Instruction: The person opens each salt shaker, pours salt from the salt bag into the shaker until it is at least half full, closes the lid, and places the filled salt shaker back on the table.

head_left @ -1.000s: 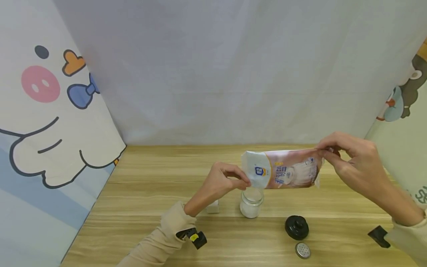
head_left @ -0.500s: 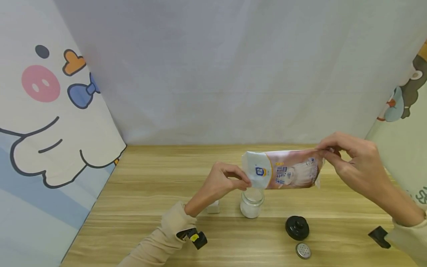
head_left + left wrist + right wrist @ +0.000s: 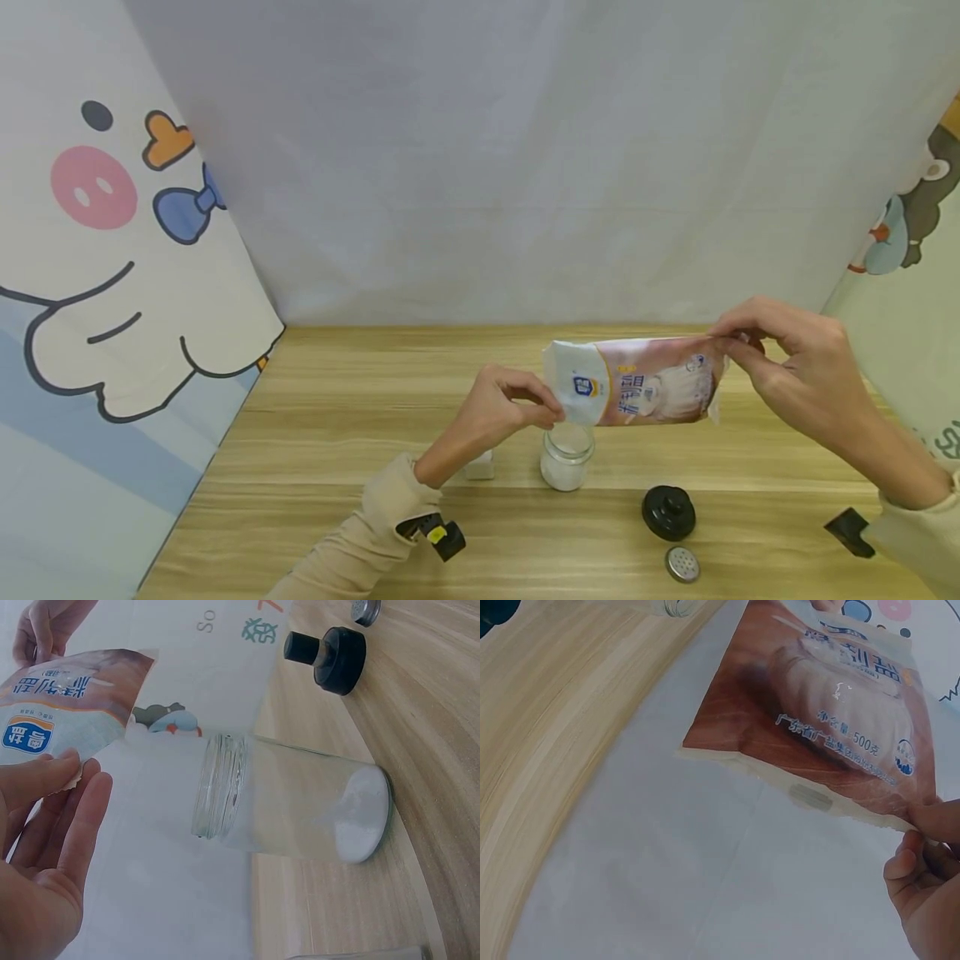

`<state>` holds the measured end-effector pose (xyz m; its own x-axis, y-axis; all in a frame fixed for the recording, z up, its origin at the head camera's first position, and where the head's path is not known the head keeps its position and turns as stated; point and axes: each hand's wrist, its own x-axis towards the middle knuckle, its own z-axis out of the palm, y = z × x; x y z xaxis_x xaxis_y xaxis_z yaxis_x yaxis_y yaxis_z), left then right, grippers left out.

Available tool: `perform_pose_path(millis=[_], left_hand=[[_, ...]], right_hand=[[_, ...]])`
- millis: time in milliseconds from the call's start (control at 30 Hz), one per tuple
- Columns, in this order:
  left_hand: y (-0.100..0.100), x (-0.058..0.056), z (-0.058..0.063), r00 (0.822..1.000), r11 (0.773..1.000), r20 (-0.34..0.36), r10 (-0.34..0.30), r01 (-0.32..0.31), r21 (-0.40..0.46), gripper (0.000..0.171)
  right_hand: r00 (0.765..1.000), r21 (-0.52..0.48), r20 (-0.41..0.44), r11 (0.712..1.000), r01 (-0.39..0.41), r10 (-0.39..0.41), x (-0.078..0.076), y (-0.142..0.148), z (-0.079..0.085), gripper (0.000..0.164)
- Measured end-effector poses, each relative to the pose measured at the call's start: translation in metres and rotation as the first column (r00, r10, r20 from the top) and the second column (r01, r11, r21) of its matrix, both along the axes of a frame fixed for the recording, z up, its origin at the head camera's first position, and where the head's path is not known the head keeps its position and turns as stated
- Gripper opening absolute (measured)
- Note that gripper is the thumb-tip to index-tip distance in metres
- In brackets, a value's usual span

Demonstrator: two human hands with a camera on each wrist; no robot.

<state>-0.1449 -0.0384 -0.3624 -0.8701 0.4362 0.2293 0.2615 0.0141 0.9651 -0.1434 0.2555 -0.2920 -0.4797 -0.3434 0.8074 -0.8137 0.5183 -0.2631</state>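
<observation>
Both hands hold a brown and white salt bag point(image 3: 652, 387) in the air, lying on its side above the table. My left hand point(image 3: 495, 408) pinches its pale end at a lower corner. The opposite end is gripped at the upper corner by my right hand point(image 3: 806, 367), between thumb and fingers, as the right wrist view also shows point(image 3: 930, 870). Below the bag's pale end stands an uncovered glass jar point(image 3: 300, 799) with white grains at its bottom. Whether anything is running out of the bag cannot be seen.
Right of the jar lie a black knobbed lid point(image 3: 668, 512) and a round metal shaker cap point(image 3: 682, 564) with holes. A small white block-like thing point(image 3: 480, 465) is partly hidden by my left wrist. A grey cloth point(image 3: 525, 167) hangs behind the wooden table point(image 3: 337, 392).
</observation>
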Motion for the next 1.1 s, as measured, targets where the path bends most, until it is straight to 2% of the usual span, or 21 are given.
perform_pose_path(millis=[300, 1067, 1100], left_hand=[[0.0007, -0.0007, -0.0026, 1.000, 1.000, 0.002, -0.001, 0.001, -0.005, 0.005], [0.0009, -0.0007, -0.0042, 1.000, 1.000, 0.005, 0.007, -0.007, -0.018, 0.004], [0.0008, -0.0030, -0.0079, 1.000, 1.000, 0.001, 0.006, -0.006, -0.013, 0.004]], right_hand=[[0.999, -0.005, 0.021, 1.000, 0.027, -0.027, -0.0002, 0.0007, -0.0026, 0.032], [0.998, -0.032, 0.008, 0.997, 0.069, -0.069, -0.0014, -0.0016, -0.0072, 0.030], [0.998, -0.034, 0.006, 0.997, 0.068, -0.068, -0.0015, -0.0017, -0.0074, 0.031]])
